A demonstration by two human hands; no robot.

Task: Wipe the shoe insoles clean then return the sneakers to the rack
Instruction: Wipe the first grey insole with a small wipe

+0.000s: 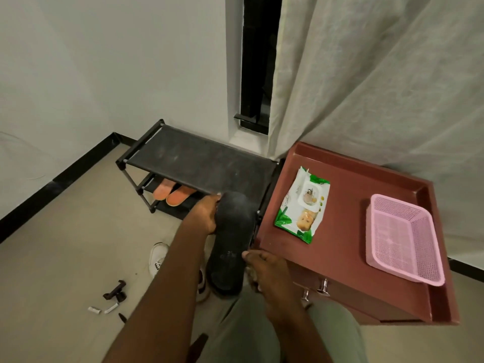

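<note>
My left hand point(204, 216) grips the toe end of a black insole point(230, 239), held out in front of me. My right hand point(264, 268) is at its heel end, thumb on the insole's edge, fingers curled round a crumpled whitish wipe point(252, 277) that is mostly hidden under the hand. A white sneaker point(158, 258) stands on the floor below my left forearm, and a second one point(202, 286) is partly hidden behind the arm and insole. The black two-tier shoe rack point(199, 163) stands against the wall, its top shelf bare.
Orange slippers point(171, 193) sit on the rack's lower shelf. A brown cabinet point(348, 231) to the right carries a green pack of wet wipes point(301, 205) and a pink plastic basket point(403, 239). A black clip stand point(115, 292) and small bits lie on the floor. A curtain hangs behind.
</note>
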